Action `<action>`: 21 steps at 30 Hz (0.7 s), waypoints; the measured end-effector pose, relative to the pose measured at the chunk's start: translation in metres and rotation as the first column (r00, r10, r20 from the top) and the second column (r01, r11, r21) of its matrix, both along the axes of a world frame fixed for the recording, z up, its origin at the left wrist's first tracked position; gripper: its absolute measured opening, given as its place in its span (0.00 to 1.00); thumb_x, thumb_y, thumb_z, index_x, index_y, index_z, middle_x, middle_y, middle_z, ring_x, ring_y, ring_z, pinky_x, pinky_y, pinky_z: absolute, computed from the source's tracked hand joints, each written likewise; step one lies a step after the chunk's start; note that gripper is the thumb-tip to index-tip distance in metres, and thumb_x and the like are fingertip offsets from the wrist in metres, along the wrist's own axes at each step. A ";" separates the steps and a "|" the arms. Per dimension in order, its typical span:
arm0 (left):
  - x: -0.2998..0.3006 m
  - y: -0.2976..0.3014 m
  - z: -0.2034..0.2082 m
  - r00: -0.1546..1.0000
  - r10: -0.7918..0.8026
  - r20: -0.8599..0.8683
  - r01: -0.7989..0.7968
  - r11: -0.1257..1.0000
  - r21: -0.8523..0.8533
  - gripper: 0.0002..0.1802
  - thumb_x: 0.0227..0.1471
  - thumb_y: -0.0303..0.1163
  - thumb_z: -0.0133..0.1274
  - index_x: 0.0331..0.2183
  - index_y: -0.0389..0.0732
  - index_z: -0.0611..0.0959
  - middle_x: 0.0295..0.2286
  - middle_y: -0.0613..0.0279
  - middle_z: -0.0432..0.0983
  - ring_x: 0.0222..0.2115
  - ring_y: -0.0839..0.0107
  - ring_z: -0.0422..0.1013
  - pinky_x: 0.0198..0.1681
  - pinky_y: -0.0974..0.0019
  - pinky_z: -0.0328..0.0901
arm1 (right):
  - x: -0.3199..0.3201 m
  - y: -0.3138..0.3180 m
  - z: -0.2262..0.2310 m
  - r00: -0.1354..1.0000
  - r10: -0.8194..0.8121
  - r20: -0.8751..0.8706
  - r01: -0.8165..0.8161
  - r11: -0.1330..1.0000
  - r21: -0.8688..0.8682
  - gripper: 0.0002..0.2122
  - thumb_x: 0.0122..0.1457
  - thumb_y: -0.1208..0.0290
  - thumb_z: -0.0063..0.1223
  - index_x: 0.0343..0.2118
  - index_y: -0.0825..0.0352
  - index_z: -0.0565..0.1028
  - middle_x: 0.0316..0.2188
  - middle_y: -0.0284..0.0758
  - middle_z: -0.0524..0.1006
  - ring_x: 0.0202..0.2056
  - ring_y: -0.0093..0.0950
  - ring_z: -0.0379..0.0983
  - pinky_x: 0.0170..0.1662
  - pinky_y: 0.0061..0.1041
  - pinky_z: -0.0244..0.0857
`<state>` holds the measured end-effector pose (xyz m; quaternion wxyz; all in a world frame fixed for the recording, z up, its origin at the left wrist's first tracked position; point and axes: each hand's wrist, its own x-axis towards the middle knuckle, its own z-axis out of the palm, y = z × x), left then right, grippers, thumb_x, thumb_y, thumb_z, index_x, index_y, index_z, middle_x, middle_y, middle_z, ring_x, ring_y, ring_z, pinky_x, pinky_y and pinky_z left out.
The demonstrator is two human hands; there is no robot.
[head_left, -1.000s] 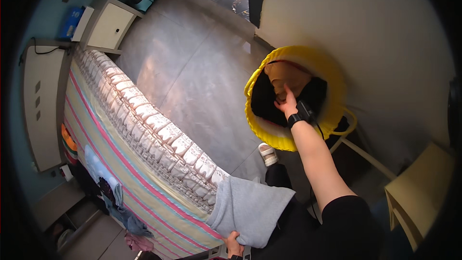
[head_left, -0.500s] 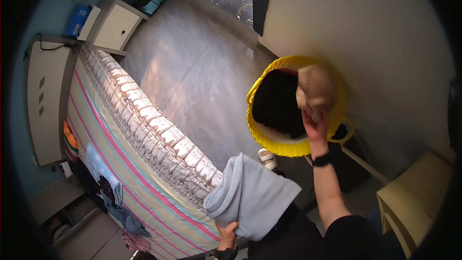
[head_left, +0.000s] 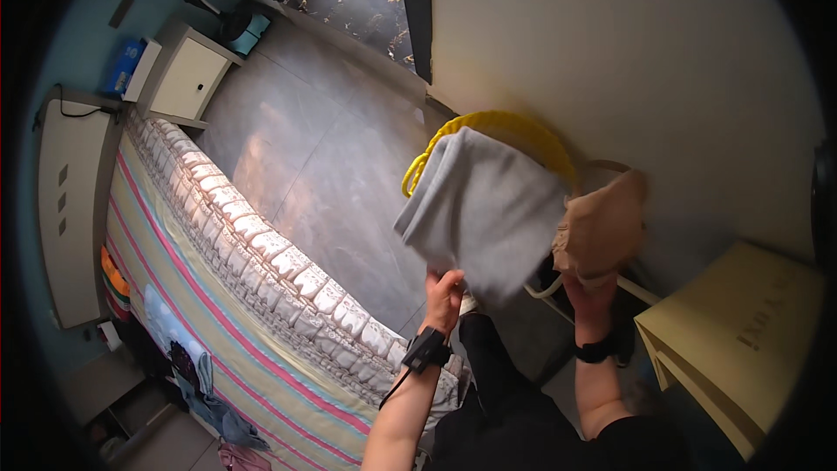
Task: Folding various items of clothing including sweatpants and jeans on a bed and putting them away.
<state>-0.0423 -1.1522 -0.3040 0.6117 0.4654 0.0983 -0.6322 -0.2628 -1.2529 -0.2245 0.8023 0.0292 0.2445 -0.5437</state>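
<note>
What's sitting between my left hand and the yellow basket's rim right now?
In the head view, the folded gray cloth lies between them: your left hand grips its lower edge, and it covers much of the yellow basket.

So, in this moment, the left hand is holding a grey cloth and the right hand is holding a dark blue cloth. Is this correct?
Not quite: the right hand is holding a tan cloth, not a dark blue one, as the head view shows. The left hand is holding a grey cloth.
</note>
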 end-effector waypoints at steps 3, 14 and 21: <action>-0.036 0.026 -0.020 0.990 -0.128 0.054 0.106 0.949 0.297 0.25 0.46 0.25 0.48 0.47 0.38 0.60 0.40 0.58 0.67 0.38 0.70 0.67 0.39 0.67 0.64 | -0.005 0.005 -0.005 0.998 -0.015 -0.062 0.023 0.993 0.118 0.18 0.55 0.65 0.41 0.47 0.67 0.63 0.46 0.40 0.65 0.47 0.34 0.62 0.46 0.35 0.60; -0.033 0.252 0.004 0.998 -0.061 -0.006 0.054 0.819 0.571 0.10 0.50 0.28 0.44 0.37 0.40 0.71 0.31 0.59 0.73 0.30 0.73 0.72 0.30 0.73 0.67 | 0.040 0.072 -0.014 0.933 0.359 -0.036 -0.334 0.897 0.289 0.19 0.50 0.72 0.47 0.47 0.66 0.64 0.43 0.37 0.69 0.44 0.30 0.66 0.46 0.30 0.62; -0.019 0.303 0.059 0.966 0.241 0.095 -0.258 0.862 0.436 0.12 0.49 0.28 0.44 0.38 0.39 0.69 0.29 0.59 0.72 0.29 0.72 0.71 0.30 0.73 0.66 | 0.065 0.117 -0.021 0.743 0.661 -0.105 -0.605 0.730 0.318 0.15 0.50 0.74 0.48 0.43 0.65 0.66 0.36 0.32 0.72 0.37 0.27 0.69 0.43 0.28 0.63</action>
